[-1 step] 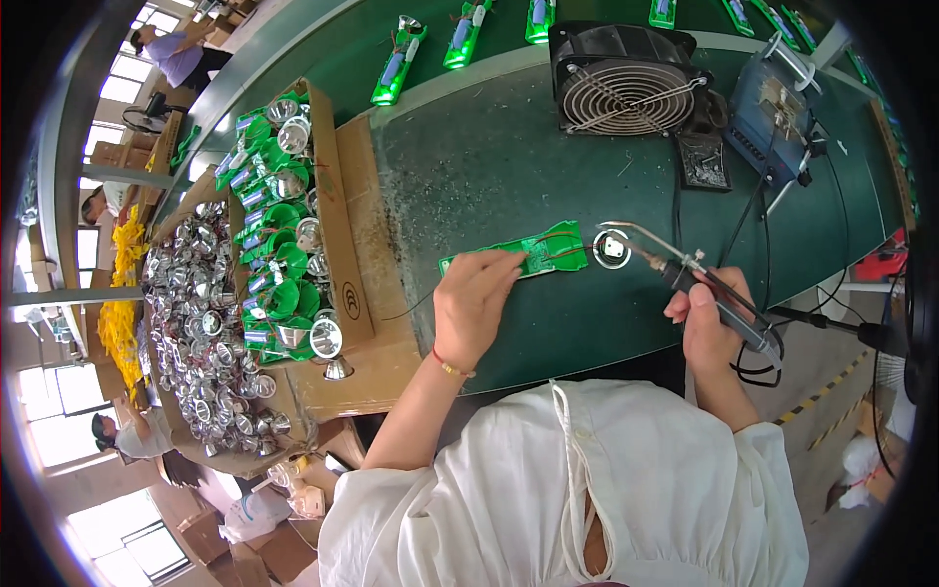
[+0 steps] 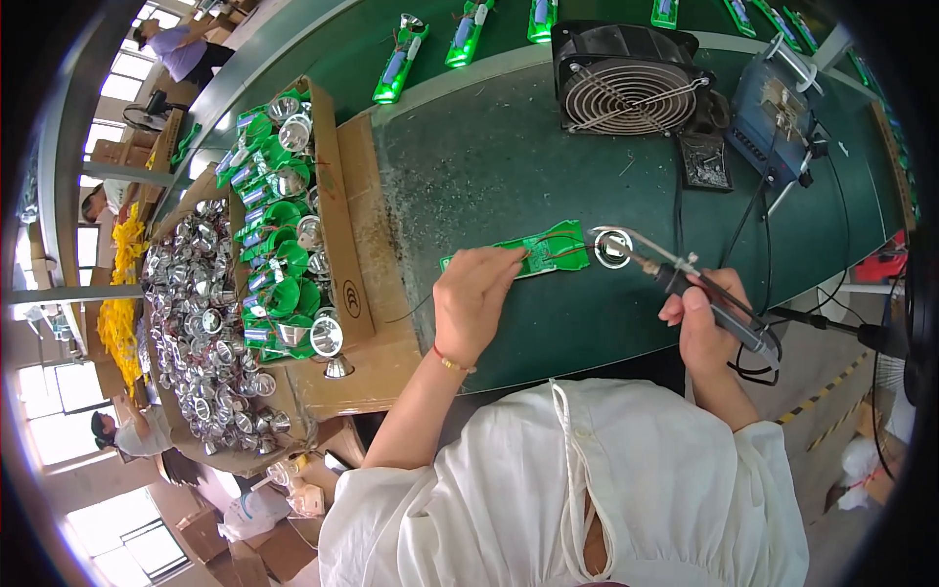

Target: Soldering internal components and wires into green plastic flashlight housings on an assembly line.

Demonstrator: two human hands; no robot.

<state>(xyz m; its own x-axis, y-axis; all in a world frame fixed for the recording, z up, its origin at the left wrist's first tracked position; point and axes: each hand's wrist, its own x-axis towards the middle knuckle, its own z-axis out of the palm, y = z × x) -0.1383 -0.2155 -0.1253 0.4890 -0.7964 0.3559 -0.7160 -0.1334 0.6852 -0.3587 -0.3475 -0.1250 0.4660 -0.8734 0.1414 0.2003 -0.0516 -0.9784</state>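
A green plastic lamp housing [image 2: 561,256] with a circuit board and red wires lies on the green table. My left hand [image 2: 475,290] is closed over its left end, fingers pressed together; its fingertips hide what lies under them. A thin dark wire sticks out left of that hand. At the housing's right end is a round reflector cup [image 2: 613,248] with a white centre, wires running to it. My right hand [image 2: 706,318] grips a soldering iron [image 2: 729,318] with a thin metal tube along it. The iron's tip is over the cup's right side, the tube's end near its left edge.
A black fan [image 2: 631,93] with a wire guard stands beyond the housing, beside a blue soldering station [image 2: 771,112] with cables. At left, a cardboard box [image 2: 342,230] holds green lamp housings; many loose silver reflectors [image 2: 205,333] are heaped beside it. Lit lamp housings [image 2: 394,73] line the far strip.
My right hand has shifted slightly left with the soldering iron, bringing its tip further over the reflector cup. My left hand stays on the housing.
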